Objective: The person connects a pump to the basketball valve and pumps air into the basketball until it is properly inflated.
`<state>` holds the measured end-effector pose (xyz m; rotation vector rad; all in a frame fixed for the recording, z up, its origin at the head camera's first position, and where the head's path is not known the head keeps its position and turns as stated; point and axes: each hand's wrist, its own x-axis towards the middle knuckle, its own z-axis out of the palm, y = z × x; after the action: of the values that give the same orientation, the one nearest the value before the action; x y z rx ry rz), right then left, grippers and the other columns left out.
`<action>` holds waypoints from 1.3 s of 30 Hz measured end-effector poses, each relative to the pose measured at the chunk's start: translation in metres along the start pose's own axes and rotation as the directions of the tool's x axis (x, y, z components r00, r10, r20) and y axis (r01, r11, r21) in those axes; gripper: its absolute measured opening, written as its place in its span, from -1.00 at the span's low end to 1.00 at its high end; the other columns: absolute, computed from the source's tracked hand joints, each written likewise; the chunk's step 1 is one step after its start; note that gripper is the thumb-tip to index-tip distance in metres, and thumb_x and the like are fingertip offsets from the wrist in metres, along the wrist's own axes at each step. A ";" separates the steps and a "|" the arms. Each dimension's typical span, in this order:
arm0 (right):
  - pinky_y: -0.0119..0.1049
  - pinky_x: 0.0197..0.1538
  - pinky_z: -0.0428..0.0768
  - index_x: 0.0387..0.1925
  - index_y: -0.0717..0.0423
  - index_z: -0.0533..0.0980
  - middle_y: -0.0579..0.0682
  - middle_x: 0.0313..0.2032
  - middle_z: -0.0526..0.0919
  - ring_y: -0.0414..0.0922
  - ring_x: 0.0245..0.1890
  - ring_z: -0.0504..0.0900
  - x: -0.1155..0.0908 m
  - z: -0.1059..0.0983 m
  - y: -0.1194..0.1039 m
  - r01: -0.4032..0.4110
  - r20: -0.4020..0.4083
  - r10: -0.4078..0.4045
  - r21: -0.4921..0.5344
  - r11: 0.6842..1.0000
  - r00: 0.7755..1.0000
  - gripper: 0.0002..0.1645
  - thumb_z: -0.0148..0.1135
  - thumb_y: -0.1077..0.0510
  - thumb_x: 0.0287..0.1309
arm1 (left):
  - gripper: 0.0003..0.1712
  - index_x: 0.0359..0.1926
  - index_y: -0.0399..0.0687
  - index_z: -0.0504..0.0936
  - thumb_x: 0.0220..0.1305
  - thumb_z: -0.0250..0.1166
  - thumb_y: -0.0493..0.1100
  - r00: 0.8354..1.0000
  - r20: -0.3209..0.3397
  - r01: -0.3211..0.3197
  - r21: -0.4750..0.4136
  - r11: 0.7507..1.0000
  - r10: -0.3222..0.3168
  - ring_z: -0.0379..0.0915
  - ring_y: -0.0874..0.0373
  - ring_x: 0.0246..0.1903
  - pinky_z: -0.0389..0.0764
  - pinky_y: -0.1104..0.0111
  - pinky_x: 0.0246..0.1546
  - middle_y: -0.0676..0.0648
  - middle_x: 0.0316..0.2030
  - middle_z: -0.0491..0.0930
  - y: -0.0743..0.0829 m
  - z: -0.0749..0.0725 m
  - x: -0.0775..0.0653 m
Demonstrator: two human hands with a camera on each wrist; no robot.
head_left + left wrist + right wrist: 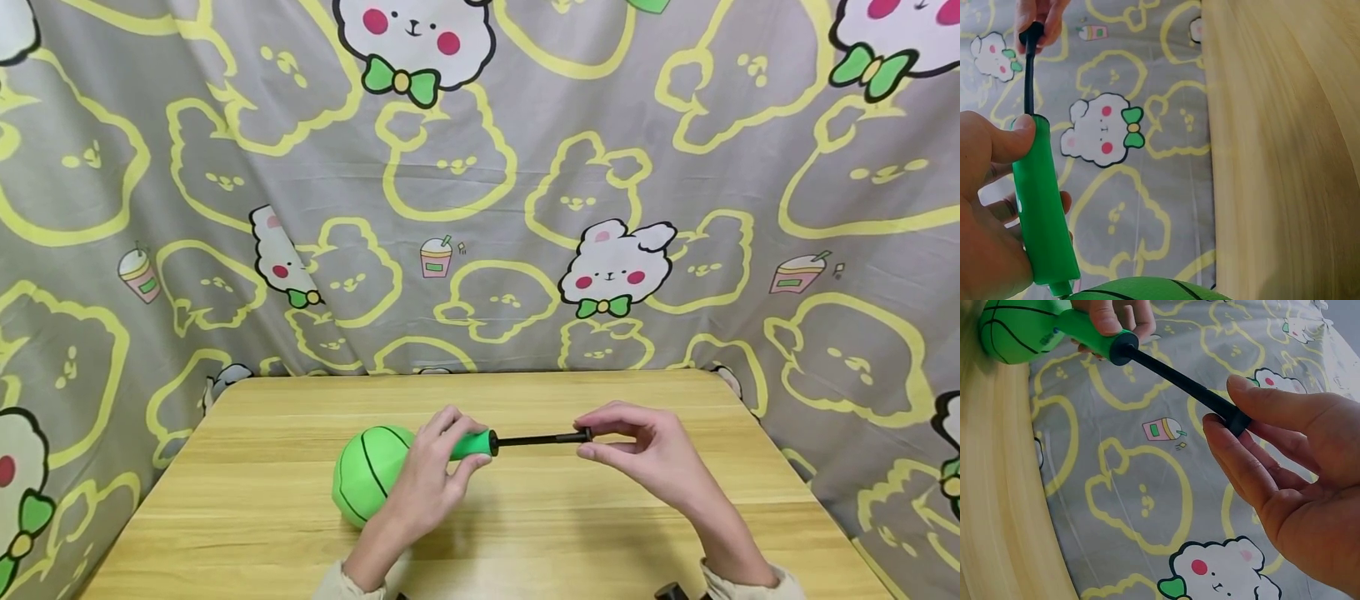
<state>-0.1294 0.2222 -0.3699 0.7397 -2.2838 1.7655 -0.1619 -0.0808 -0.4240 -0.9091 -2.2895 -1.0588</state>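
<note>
A green ball (pixel 367 479) with black lines sits on the table. My left hand (pixel 427 475) grips the green barrel of a hand pump (pixel 474 446), held roughly level just right of the ball. In the left wrist view, the narrow tip of the barrel (pixel 1044 206) points down at the top of the ball (pixel 1147 286). From its other end a long black rod (pixel 536 439) sticks out. At the rod's end, my right hand (pixel 663 458) pinches the small black handle (pixel 1236 421) between thumb and fingertips.
The light wooden table (pixel 247 500) runs back to a grey curtain (pixel 510 192) with yellow outlines and white cartoon animals, which hangs behind it and along both sides. A small black object (pixel 670 592) shows near the right sleeve.
</note>
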 end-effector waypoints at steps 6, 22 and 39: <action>-0.10 -0.15 0.72 -0.08 0.30 0.69 0.23 -0.12 0.71 -0.07 -0.13 0.75 0.001 0.004 0.001 0.012 -0.014 -0.012 0.003 1.000 1.000 -0.67 0.48 0.44 0.07 | -0.75 -0.08 0.04 0.69 0.24 0.47 -0.08 1.000 -0.014 -0.004 0.001 1.000 0.004 0.37 0.31 -0.28 0.47 0.31 -0.22 0.17 -0.24 0.44 0.001 0.000 0.000; -0.10 -0.19 0.72 -0.10 0.29 0.72 0.11 -0.18 0.75 -0.08 -0.15 0.75 0.004 0.034 0.012 -0.023 -0.059 0.026 0.053 0.998 0.998 -0.67 0.53 0.39 0.02 | -0.75 -0.09 0.07 0.70 0.22 0.48 -0.07 1.000 0.001 0.019 0.017 1.000 -0.019 0.30 0.34 -0.32 0.39 0.31 -0.23 0.21 -0.28 0.40 0.006 0.003 -0.002; -0.16 -0.19 0.72 -0.12 0.14 0.75 0.15 -0.20 0.75 -0.08 -0.15 0.75 0.005 0.074 0.025 -0.013 -0.094 0.019 0.062 0.998 0.995 -0.67 0.55 0.34 0.01 | -0.73 -0.14 0.06 0.69 0.13 0.51 -0.11 1.000 0.023 -0.013 0.012 1.000 0.013 0.34 0.32 -0.28 0.40 0.30 -0.20 0.21 -0.29 0.41 0.012 0.008 -0.002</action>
<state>-0.1334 0.1555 -0.4105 0.6350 -2.1895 1.8437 -0.1531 -0.0697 -0.4240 -0.9342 -2.3029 -1.0332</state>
